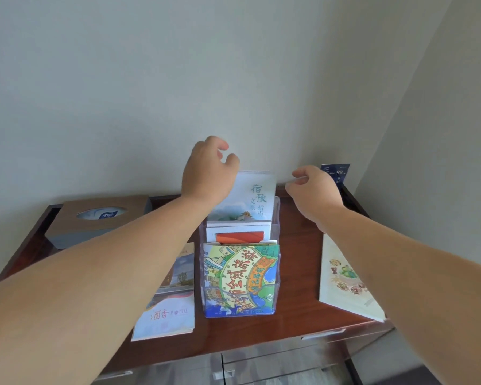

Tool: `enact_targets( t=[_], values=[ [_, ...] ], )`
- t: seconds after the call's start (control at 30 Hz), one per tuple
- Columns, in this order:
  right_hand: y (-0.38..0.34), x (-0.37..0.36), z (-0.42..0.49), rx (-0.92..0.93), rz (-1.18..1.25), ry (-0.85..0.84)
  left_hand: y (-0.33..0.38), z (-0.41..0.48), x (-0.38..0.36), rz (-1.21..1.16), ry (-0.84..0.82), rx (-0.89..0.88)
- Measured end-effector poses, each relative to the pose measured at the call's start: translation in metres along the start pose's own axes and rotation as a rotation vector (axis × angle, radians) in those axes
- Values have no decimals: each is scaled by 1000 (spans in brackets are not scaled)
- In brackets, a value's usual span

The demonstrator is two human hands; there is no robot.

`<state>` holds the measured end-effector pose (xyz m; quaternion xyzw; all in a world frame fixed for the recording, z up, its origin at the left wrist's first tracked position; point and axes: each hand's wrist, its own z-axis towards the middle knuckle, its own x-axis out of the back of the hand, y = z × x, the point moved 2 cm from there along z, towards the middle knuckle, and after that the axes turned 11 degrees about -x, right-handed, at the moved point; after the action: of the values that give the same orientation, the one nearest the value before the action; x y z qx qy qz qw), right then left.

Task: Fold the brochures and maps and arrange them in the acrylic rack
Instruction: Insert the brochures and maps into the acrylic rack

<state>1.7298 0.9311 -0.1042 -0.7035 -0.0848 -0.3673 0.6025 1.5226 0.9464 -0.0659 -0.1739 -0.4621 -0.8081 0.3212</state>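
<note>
Fingers (222,146) of the left hand (207,176) are loosely curled and hold nothing. The thumb sits just above the top left corner of the pale blue brochure (257,195); contact cannot be told. Fingers (299,173) of the right hand (314,190) are likewise loosely curled and empty. This hand hovers just right of the same brochure's top edge, apart from it. Acrylic rack (277,232) stands upright at mid worktop (297,273), with stepped pockets facing the person. Back pocket: pale blue brochure, upright, rising clear of the rack's rim. Pocket in front of it: white booklet (239,236) with an orange-red band. Front pocket: colourful illustrated map (242,276), folded and filling the pocket's width. Stack of brochures (170,315) lies flat on the worktop just left of the rack, partly under the left forearm. Cream leaflet (342,276) with food pictures lies flat to the right of the rack, well apart from it, its outer edge hidden by the right forearm. Brown tissue box (100,218) sits at the back left. Dark blue card (335,172) stands at the back right corner against the wall.
</note>
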Motion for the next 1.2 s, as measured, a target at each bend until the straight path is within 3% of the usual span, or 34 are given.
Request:
enact_targets(
  t=[0.17,0.5,0.9,1.2],
  values=[
    [19,41,-15,-46,-8,61,51,-13,-40,-116,-125,-151],
    [128,113,-29,-223,-10,109,104,-92,-153,-132,-407,-178],
    [261,110,3,-411,-103,-141,76,-149,-264,122,-719,111],
    [300,68,4,-600,-71,-375,36,-163,-309,122,-763,319]
  ],
)
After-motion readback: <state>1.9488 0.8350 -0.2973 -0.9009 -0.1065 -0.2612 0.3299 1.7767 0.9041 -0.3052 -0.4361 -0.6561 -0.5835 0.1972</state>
